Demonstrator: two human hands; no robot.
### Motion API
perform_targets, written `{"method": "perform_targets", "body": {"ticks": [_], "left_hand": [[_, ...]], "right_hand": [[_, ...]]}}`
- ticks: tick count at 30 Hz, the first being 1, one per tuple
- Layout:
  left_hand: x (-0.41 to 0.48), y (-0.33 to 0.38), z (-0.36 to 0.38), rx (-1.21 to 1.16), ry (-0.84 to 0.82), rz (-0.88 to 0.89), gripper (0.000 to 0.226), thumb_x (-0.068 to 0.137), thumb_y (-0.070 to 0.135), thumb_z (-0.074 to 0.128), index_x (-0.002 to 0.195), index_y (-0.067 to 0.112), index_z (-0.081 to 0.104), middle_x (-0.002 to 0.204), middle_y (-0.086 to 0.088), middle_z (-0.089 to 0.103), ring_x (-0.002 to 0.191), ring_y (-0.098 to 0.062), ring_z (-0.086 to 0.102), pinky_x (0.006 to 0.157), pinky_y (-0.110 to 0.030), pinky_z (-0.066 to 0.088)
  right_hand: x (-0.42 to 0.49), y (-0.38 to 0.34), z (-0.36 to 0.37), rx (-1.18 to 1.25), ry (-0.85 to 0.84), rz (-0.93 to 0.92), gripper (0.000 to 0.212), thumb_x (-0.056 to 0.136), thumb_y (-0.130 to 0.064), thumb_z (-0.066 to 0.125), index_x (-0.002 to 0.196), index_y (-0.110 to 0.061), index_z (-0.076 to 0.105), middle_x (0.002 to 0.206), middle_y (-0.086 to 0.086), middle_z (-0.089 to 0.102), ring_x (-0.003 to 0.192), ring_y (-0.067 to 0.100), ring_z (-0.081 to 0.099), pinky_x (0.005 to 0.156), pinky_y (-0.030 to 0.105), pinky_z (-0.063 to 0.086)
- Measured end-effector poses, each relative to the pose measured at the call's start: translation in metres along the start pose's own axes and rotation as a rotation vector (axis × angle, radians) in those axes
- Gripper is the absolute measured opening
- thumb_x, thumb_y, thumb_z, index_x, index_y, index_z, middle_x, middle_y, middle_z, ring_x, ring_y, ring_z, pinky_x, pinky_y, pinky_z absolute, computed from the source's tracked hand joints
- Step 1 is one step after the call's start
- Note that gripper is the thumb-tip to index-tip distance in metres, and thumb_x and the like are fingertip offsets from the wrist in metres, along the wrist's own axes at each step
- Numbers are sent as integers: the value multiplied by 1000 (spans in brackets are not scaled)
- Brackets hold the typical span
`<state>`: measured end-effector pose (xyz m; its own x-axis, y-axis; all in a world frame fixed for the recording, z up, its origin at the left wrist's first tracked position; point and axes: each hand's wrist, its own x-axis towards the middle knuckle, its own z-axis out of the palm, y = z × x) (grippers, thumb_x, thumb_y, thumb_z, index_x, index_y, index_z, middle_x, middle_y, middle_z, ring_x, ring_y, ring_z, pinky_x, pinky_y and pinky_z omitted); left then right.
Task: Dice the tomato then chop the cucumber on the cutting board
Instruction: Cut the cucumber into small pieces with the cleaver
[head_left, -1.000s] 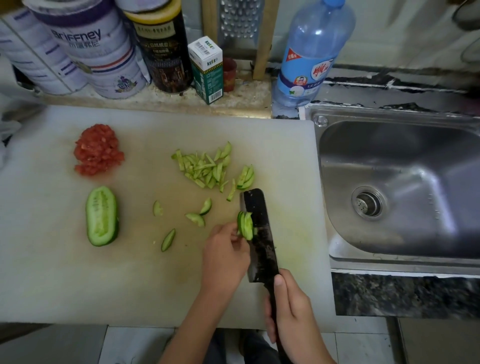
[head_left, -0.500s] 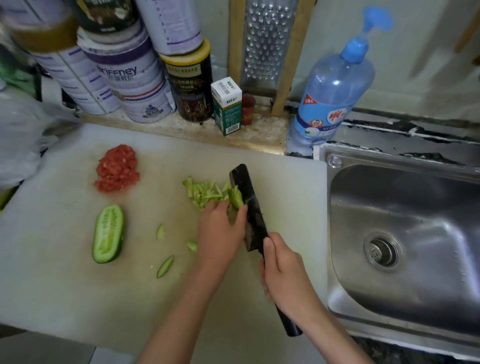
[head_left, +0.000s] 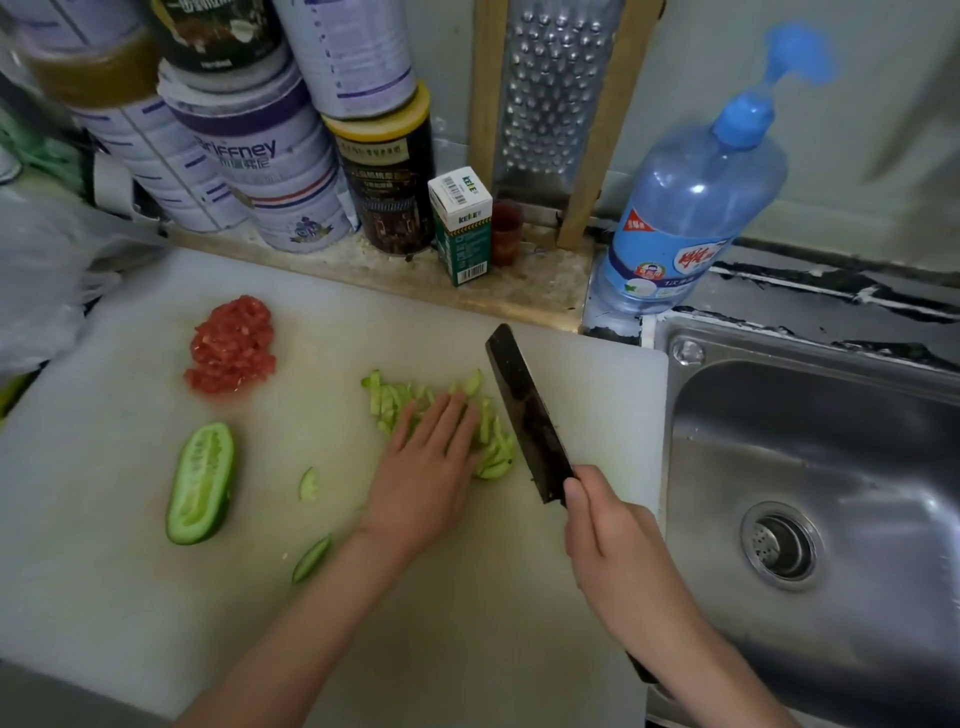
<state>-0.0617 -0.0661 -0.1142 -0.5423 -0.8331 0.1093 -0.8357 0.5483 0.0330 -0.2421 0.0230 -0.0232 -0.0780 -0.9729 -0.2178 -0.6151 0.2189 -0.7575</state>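
While the right hand grips the knife, blade now swung clear at centre, the left hand has released its slices and lies flat on the chopped cucumber pile. 1 cucumber half waits at left on the cutting board; diced tomato, upper left, looks done.

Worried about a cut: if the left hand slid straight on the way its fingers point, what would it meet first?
The left hand would likely push the cucumber pieces first, then reach the knife blade's tip; blade height unclear.
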Motion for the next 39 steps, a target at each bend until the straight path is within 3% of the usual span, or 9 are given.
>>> {"method": "perform_targets", "body": {"ticks": [3, 8, 11, 16, 21, 24, 27, 36, 39], "left_hand": [[0, -5, -10, -53, 19, 5, 50, 97, 30, 33, 130, 4, 60, 137, -16, 56, 124, -33, 56, 104, -52, 41], [0, -4, -50, -261, 357, -118, 37, 96, 16, 44, 124, -3, 61, 134, -18, 57, 121, -35, 55, 103, -46, 42], [0, -6, -66, -268, 417, 86, 30, 97, 15, 52, 116, -2, 66, 129, -18, 59, 114, -34, 59, 97, -43, 47], [3, -18, -67, -371, 234, 369, 27, 98, 24, 55, 111, 9, 72, 116, -7, 69, 104, -23, 64, 82, -38, 54], [24, -38, -73, -503, -25, 368, 39, 97, 39, 46, 113, 16, 74, 114, -3, 69, 102, -20, 63, 85, -34, 53], [46, -55, -70, -633, -210, 296, 30, 92, 40, 59, 110, 23, 74, 110, 2, 66, 101, -15, 55, 88, -29, 45], [69, -69, -62, -617, -226, 249, 16, 87, 29, 71, 101, 22, 77, 102, 2, 63, 95, -13, 51, 87, -33, 44], [83, -100, -37, -602, -172, 124, 21, 85, 35, 72, 99, 19, 73, 99, 0, 59, 100, -16, 47, 88, -33, 40], [81, -103, -31, -578, -140, 142, 17, 83, 32, 74, 92, 17, 74, 93, -1, 60, 95, -17, 48, 82, -33, 42]], "right_hand": [[-5, 5, -5, -50, -4, -26, 21, 100, -36, 29, 90, -27, 45, 49, -5, 37, 47, 13, 41, 45, 23, 26], [-4, 6, -10, -441, 56, -231, 41, 98, -43, 28, 116, -23, 60, 66, -1, 59, 49, 23, 57, 44, 32, 45], [3, -1, -13, -609, 72, -334, 46, 93, -40, 35, 117, -17, 66, 63, -1, 57, 40, 22, 53, 37, 26, 34], [11, -10, -14, -741, 105, -476, 35, 91, -38, 55, 112, -12, 68, 62, 2, 57, 42, 21, 54, 35, 27, 33], [16, -18, -12, -822, 110, -495, 32, 80, -35, 71, 103, -12, 70, 57, 3, 53, 40, 22, 51, 37, 24, 27], [18, -25, -8, -852, 120, -460, 31, 81, -36, 71, 102, -13, 70, 57, 2, 52, 40, 24, 51, 37, 25, 28], [18, -37, -2, -899, 121, -438, 30, 79, -37, 72, 98, -14, 71, 54, 1, 50, 37, 22, 48, 38, 24, 24], [4, -59, 11, -958, 147, -305, 27, 77, -38, 75, 93, -16, 72, 53, -1, 49, 36, 21, 48, 38, 22, 20], [-14, -58, 13, -937, 175, -217, 36, 86, -40, 46, 96, -18, 72, 54, -1, 48, 37, 22, 49, 32, 26, 28]]}}
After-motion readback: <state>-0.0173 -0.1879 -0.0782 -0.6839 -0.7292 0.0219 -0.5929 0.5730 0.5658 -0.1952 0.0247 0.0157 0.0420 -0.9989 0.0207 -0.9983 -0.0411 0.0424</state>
